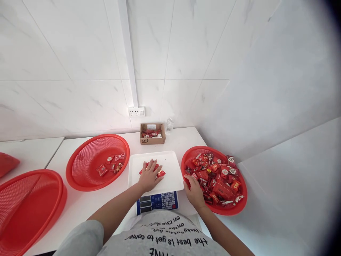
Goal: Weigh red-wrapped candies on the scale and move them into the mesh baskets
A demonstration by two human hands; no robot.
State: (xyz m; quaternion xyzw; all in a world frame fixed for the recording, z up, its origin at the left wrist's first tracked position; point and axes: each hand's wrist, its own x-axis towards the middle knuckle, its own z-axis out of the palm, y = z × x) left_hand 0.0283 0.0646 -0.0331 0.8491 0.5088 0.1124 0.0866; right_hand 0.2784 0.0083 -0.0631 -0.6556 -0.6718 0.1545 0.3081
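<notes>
My left hand (151, 176) lies palm down with its fingers spread over red candy packets (162, 173). They rest on the white tray (172, 177) of a scale. Part of the packets is hidden beneath the palm. At the near left side of a full red basket (243, 192) is my right hand (194, 191), its fingers bent over the rim and its thumb on the tray side. Red wrapped sweets (217, 177) of several kinds fill this basket. Below the tray shows the scale's blue keypad (167, 201).
A red basket (69, 167) with a few packets stands left of the tray. Another red basket (60, 181) is at the near left, by a red bag (7, 164). Behind the tray are a cardboard box (152, 141) of packets and a clear plastic bottle (169, 125), near the wall.
</notes>
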